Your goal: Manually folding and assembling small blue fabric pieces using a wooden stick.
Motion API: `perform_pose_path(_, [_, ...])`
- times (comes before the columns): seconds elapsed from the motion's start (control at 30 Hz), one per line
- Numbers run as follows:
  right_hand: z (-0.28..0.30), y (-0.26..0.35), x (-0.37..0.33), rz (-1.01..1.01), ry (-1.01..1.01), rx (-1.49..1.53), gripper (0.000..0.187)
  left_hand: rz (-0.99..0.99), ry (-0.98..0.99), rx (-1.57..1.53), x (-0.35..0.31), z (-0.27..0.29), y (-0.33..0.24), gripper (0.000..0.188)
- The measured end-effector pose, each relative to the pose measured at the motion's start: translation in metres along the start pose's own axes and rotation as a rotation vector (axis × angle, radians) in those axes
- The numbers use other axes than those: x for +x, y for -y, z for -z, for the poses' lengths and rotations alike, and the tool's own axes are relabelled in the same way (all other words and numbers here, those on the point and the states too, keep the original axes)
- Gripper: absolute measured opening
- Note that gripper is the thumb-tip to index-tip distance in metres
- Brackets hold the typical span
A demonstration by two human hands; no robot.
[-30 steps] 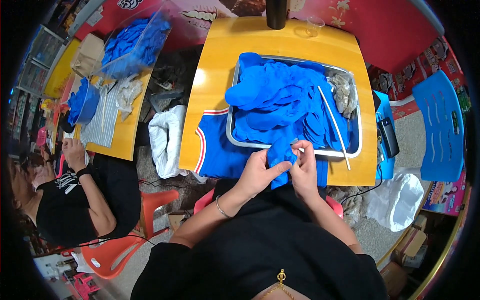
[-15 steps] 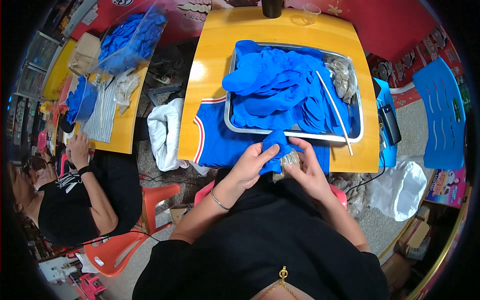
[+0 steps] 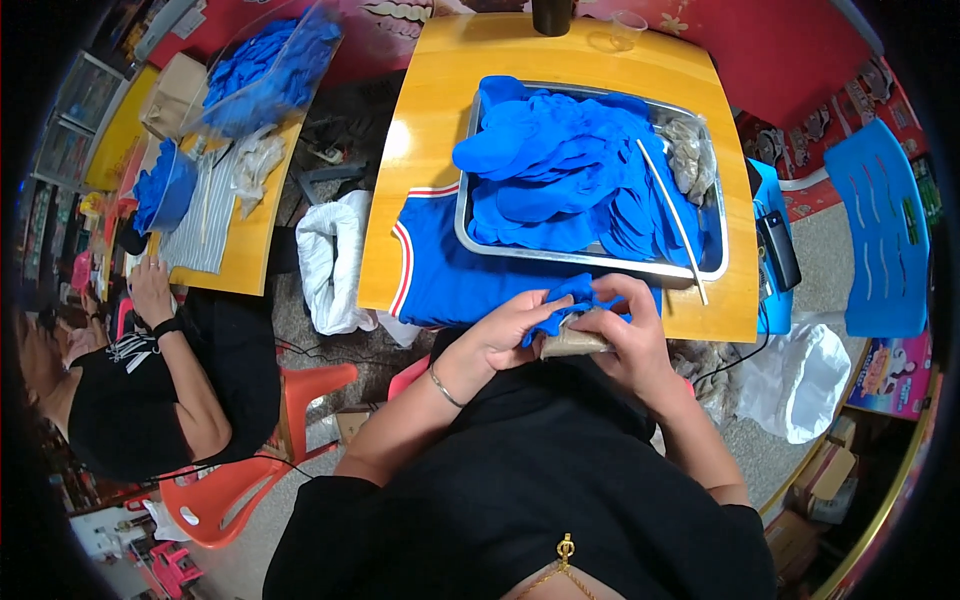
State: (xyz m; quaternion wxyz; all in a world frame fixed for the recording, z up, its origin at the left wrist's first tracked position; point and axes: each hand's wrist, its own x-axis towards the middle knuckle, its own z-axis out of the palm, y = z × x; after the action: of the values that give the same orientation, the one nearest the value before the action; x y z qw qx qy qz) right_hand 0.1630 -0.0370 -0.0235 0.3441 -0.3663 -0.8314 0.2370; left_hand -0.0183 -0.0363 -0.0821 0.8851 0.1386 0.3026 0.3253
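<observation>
My left hand (image 3: 500, 335) and my right hand (image 3: 625, 335) meet just below the middle of the frame, at the near edge of the yellow tabletop (image 3: 420, 150). Both are closed on a small blue fabric piece (image 3: 562, 298): the left pinches its lower left end, the right curls narrow over its right side. Under the fabric I also hold a small tan pad (image 3: 572, 343), pressed between both hands; my fingers hide most of it, so I cannot tell its full shape.

Directly above my hands a blue cloth with a red and white trim (image 3: 440, 275) lies flat on the tabletop, running under a metal tray (image 3: 715, 262). The tray is heaped with more blue fabric pieces (image 3: 560, 170), and a thin white stick (image 3: 672, 220) leans across its right side. A white cloth (image 3: 330, 260) hangs off the tabletop's left edge.

At the left of the frame another person's hand (image 3: 150, 290) rests by a second tabletop (image 3: 250, 240) carrying a clear bag of blue pieces (image 3: 265, 70). A white plastic bag (image 3: 795, 375) sits on the floor at right.
</observation>
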Motion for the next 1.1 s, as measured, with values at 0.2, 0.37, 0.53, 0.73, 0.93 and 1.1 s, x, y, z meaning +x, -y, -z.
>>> perform_pose_path(0.2, [-0.007, -0.013, 0.009, -0.042, 0.069, 0.108, 0.023, -0.043, -0.124, 0.517, -0.006, 0.007, -0.009, 0.029])
perform_pose_path(0.37, [-0.01, -0.017, 0.015, -0.149, 0.091, 0.024, 0.021, -0.72, -0.306, 0.996, -0.025, 0.001, -0.012, 0.033])
perform_pose_path(0.53, [-0.016, -0.02, 0.016, -0.174, 0.137, 0.065, 0.028, -0.826, -0.26, 1.352, -0.021, 0.001, -0.011, 0.037])
perform_pose_path(0.73, [-0.018, -0.01, 0.033, -0.037, 0.197, 0.016, 0.034, -0.822, -0.35, 1.121, -0.012, 0.013, -0.005, 0.019])
perform_pose_path(0.93, [-0.017, -0.027, 0.036, 0.056, 0.273, -0.115, 0.025, -0.752, -0.336, 0.994, -0.014, 0.029, -0.01, 0.003])
perform_pose_path(1.1, [-0.017, -0.02, 0.042, -0.092, 0.364, 0.057, 0.029, -0.731, -0.324, 0.797, -0.014, 0.027, -0.009, 0.004])
